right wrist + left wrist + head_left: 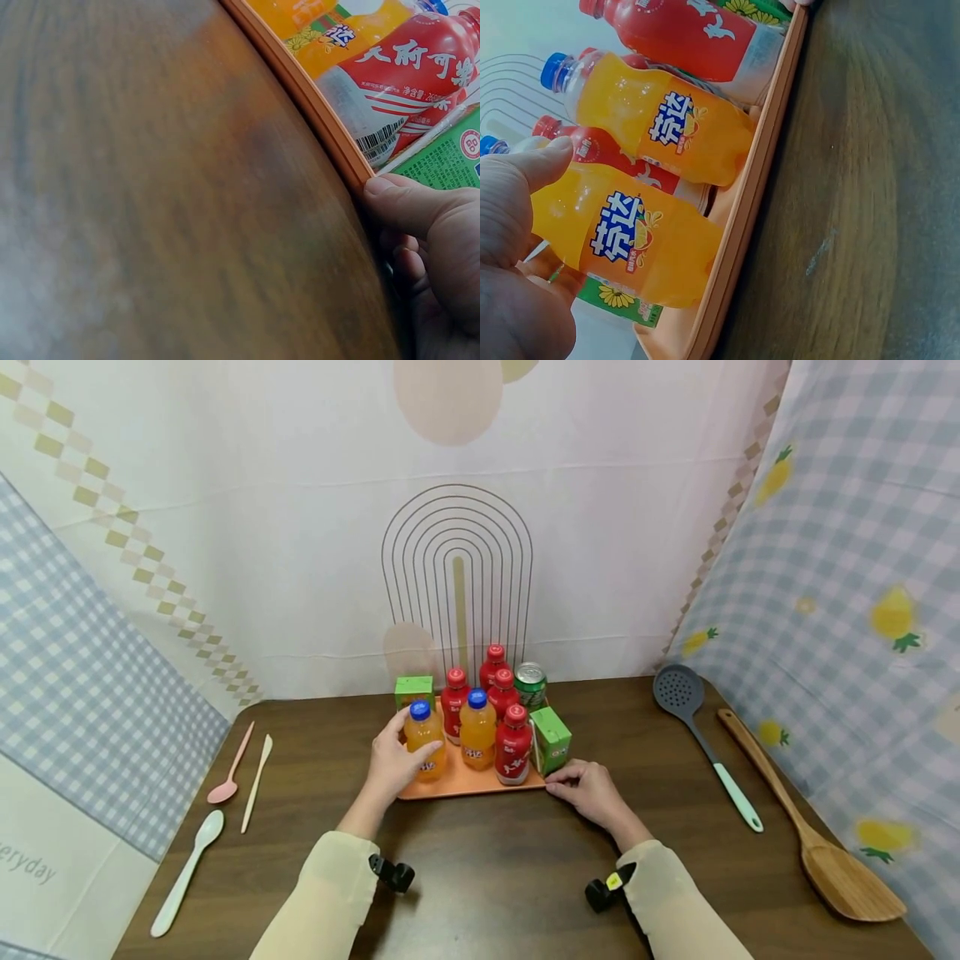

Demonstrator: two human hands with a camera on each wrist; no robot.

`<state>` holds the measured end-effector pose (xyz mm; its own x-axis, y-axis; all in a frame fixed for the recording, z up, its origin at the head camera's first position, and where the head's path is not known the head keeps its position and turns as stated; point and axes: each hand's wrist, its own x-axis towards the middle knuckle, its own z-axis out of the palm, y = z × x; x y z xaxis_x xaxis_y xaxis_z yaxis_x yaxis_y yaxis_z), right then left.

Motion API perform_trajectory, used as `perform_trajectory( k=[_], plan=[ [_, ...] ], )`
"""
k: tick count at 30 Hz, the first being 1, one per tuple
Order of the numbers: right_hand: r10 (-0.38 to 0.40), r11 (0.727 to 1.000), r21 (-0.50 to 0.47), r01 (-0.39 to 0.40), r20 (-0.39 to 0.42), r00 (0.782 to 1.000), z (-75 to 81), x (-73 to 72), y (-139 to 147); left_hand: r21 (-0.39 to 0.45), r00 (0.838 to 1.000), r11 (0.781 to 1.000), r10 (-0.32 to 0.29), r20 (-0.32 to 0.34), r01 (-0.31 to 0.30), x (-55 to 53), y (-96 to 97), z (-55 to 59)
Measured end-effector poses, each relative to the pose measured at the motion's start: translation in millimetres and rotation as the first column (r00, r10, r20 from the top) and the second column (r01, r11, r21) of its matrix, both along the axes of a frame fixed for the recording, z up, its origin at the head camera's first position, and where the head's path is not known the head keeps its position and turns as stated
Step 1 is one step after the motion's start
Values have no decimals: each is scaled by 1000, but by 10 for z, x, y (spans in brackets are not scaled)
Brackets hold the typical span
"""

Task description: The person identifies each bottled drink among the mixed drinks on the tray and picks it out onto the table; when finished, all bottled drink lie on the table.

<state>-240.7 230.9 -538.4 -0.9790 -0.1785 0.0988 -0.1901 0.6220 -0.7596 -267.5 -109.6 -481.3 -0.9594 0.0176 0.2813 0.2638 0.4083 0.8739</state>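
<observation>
My left hand holds an orange soda bottle with a blue cap, thumb on one side and fingers behind it. The bottle stands upright at the front left of an orange tray. My right hand pinches the tray's front right corner, the thumb on the rim and the other fingers curled below. A second orange soda bottle stands on the tray beside the first. To its right is a red bottle with a red cap. A green drink carton leans close by my right hand.
More red bottles, a green can and another green carton stand toward the tray's back. Several small utensils, including a pale green spoon, lie at left. A skimmer and a wooden turner lie at right. A curtain hangs behind.
</observation>
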Motion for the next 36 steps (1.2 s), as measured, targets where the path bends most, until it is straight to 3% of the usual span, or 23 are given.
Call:
perform_trajectory(
  k=[7, 16, 26, 36],
  plan=[
    [0, 1000, 4, 0, 0, 1000, -16, -10, -8, 20, 999, 999, -28, -28, 29, 93, -2, -18],
    [2, 1000, -2, -2, -7, 1000, -12, -14, -9, 53, 999, 998, -20, -48, 22, 250, -22, 12],
    [-5, 1000, 12, 5, 3, 1000, -26, -17, 6, 61, 999, 998, -19, -38, 22, 483, -49, 127],
    [6, 1000, 9, -6, -11, 1000, -29, -15, 5, 55, 998, 998, -27, -56, 30, 722, -110, 116]
  ],
)
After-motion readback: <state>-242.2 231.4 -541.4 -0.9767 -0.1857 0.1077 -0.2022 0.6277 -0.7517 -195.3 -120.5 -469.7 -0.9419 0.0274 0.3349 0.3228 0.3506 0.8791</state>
